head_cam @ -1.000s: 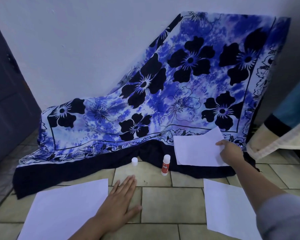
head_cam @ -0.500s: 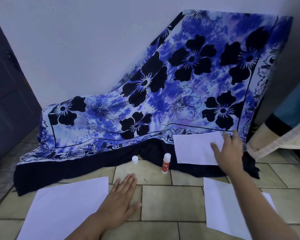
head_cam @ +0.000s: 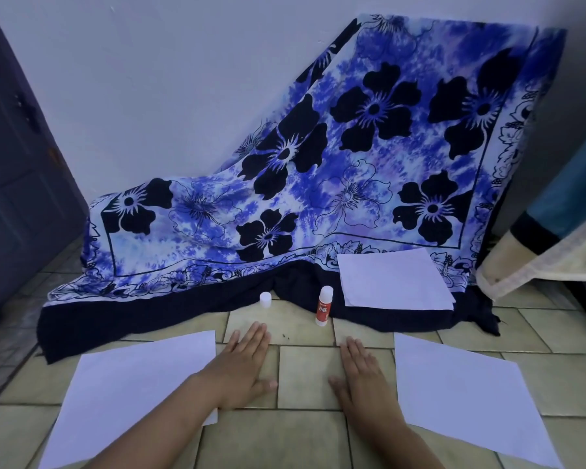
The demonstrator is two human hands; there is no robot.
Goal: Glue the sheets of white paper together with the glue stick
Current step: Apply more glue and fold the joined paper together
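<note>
While both of your hands lie flat on the pale tiled floor (head_cam: 318, 441), neither grips anything. Your left hand (head_cam: 241, 372) is spread palm down with fingers straight, its heel and wrist resting over the right edge of the white paper sheet on the left (head_cam: 129, 397). Your right hand (head_cam: 364, 380) is likewise flat and empty, fingers extended, just beside but apart from the white paper sheet on the right (head_cam: 471, 401). Between and beyond your hands, the white glue stick with a red label (head_cam: 324, 306) stands upright and uncapped on the tiles at the dark hem of the blue floral cloth with black flowers (head_cam: 318, 184). Its small white round cap (head_cam: 265, 299) stands apart to the left, near that same hem. A third white paper sheet (head_cam: 393, 282) lies farther back on the cloth, just to the right of the glue stick. The cloth drapes up against the pale wall (head_cam: 149, 79) behind.
</note>
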